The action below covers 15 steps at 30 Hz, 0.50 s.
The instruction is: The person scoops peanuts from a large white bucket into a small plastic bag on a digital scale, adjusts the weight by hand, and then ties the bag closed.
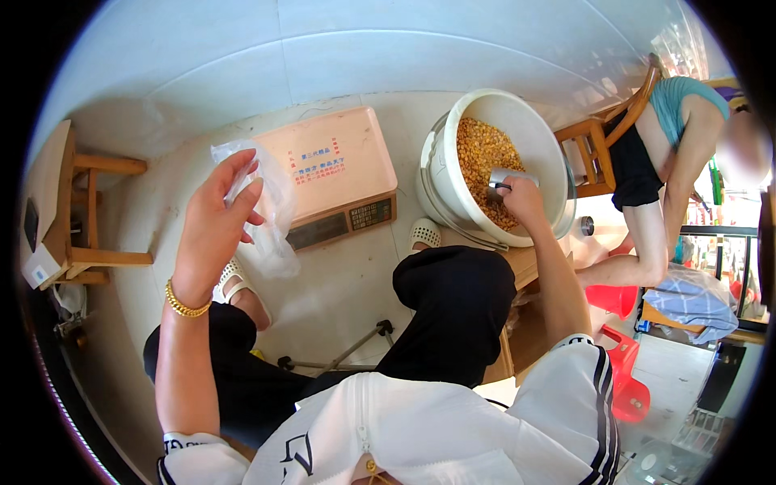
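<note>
A clear plastic bag (276, 242) hangs from my left hand (221, 212), between thumb and fingers, over the front left part of a digital weighing scale (339, 160) with a pinkish platform. My right hand (520, 197) grips the handle of a metal scoop (500, 176), which rests against yellow-brown kernels (485, 142) that look like corn. The kernels lie inside a large white plastic bucket (542, 127), tilted towards me. How much the scoop holds is hidden by its side and my hand.
A person in a teal top (673, 115) bends near a wooden chair (582, 136) at the right. A wooden stool (91, 212) with a cardboard box (51, 200) is at the left. Metal legs with black feet (348, 357) lie below, a red plastic stool (627, 376) at lower right.
</note>
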Tool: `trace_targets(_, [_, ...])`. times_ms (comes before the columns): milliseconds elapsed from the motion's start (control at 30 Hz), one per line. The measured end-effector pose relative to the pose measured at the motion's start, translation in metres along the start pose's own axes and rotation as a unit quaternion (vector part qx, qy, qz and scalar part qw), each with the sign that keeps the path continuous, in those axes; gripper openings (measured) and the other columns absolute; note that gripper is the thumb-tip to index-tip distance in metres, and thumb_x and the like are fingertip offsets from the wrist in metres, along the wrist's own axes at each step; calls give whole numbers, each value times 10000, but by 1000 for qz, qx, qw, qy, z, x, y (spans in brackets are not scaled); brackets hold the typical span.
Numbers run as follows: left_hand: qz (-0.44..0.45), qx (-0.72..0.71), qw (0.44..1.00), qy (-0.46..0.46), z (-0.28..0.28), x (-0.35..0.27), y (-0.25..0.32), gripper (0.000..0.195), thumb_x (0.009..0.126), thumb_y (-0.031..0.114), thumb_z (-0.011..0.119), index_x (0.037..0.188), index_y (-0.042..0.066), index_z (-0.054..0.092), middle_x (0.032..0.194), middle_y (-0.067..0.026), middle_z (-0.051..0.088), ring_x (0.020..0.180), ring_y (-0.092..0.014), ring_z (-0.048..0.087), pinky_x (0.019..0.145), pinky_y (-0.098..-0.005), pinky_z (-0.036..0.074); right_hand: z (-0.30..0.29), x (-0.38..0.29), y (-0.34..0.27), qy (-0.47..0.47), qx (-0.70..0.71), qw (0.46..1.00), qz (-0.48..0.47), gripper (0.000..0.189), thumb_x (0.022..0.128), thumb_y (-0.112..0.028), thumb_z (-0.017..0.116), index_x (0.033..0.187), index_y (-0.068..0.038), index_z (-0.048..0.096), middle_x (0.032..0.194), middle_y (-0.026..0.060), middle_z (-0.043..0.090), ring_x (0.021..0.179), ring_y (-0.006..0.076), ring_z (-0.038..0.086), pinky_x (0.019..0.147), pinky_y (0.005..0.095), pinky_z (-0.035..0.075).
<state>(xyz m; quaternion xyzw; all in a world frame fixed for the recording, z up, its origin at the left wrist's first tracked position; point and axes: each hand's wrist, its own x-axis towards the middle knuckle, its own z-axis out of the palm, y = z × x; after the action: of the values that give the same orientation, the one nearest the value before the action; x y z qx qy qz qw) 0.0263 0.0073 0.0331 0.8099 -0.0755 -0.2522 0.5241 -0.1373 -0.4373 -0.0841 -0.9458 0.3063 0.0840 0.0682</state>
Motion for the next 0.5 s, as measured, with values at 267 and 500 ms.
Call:
trace_targets(267, [-16, -23, 1000, -9, 0, 0, 2, 506, 935, 203, 516, 1397, 42, 384, 1381, -112, 474, 692, -93, 563, 538, -216, 443, 4, 0, 21, 108, -277, 936, -186, 121, 769, -139, 579, 787, -90, 688, 800, 83, 665, 881, 246, 589, 690, 388, 462])
trace_targets(500, [-31, -62, 997, -26, -3, 3, -5, 538, 938, 223, 511, 1410, 24, 348, 1407, -125, 441, 692, -103, 572, 535, -213, 439, -4, 8, 24, 126, -328, 916, -195, 129, 767, -124, 540, 747, -112, 667, 804, 56, 653, 890, 217, 578, 706, 366, 438])
